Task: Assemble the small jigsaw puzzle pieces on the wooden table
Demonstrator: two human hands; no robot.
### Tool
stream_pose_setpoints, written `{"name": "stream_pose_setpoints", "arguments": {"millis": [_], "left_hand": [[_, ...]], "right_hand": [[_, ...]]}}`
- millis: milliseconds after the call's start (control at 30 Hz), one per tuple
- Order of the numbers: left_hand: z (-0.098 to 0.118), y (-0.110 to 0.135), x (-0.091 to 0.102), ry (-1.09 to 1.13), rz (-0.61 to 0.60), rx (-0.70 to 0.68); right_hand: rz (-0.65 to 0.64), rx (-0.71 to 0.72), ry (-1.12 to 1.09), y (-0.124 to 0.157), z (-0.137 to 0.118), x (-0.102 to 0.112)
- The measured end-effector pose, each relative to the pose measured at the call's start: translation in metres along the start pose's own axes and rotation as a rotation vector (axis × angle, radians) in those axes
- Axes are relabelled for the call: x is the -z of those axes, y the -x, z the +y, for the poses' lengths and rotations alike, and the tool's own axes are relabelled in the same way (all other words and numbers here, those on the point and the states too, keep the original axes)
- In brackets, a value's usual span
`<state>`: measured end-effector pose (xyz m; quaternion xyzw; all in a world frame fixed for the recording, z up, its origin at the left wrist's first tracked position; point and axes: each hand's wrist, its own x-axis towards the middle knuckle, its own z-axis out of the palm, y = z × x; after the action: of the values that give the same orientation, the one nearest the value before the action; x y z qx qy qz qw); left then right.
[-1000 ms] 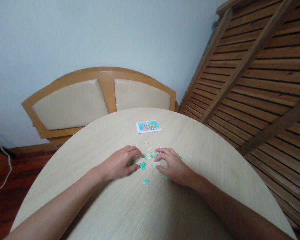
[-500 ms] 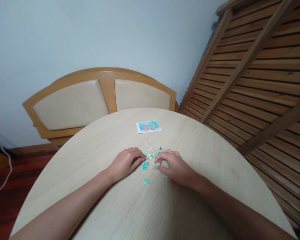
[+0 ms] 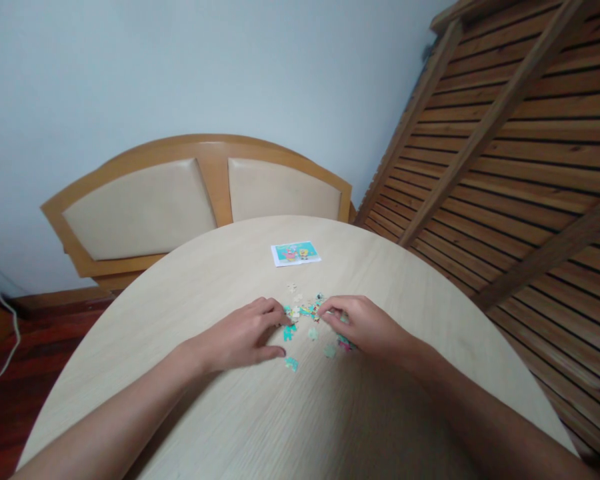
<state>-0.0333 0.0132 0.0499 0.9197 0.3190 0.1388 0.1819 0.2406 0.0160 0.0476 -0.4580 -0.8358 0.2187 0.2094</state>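
Note:
Several small teal, white and yellow puzzle pieces (image 3: 300, 312) lie scattered in the middle of a round pale wooden table (image 3: 190, 413). My left hand (image 3: 244, 337) rests palm down on the table, its fingers stretched out and touching the left edge of the pieces. My right hand (image 3: 361, 323) hovers at the right of the cluster, thumb and forefinger pinched on a piece there. A single teal piece (image 3: 291, 363) lies apart, nearer to me. A few pale pieces (image 3: 293, 289) sit just beyond the cluster.
A small picture card (image 3: 295, 253) with cartoon figures lies farther back on the table. Behind the table stands a wooden bench with two cream padded panels (image 3: 190, 200). A slatted wooden frame (image 3: 520, 147) leans at the right. A white cable (image 3: 5, 347) hangs at the left.
My right hand lifted and shifted slightly right, pinching at the cluster's right edge. My left hand flattened and its fingers stretched toward the pieces. A few pieces near my right hand became uncovered.

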Motion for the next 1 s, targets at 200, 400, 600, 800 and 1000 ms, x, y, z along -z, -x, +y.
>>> {"name": "stream_pose_setpoints", "arguments": {"millis": [200,400,600,800,1000], "left_hand": [[-0.017,0.005,0.011,-0.051,-0.06,0.209],[-0.022,0.001,-0.001,0.026,0.035,0.184],[-0.019,-0.008,-0.024,0.099,0.169,0.134],[-0.014,-0.013,-0.042,0.107,0.285,0.097],[0.0,-0.018,-0.054,0.167,0.329,0.132]], "right_hand": [[-0.116,-0.023,-0.003,0.01,0.015,0.032],[-0.231,-0.187,0.204,0.02,0.018,0.036],[-0.192,-0.013,0.15,0.009,0.005,0.015],[-0.044,-0.067,0.01,0.002,0.018,0.004],[0.06,-0.238,-0.499,-0.004,0.025,-0.016]]}}
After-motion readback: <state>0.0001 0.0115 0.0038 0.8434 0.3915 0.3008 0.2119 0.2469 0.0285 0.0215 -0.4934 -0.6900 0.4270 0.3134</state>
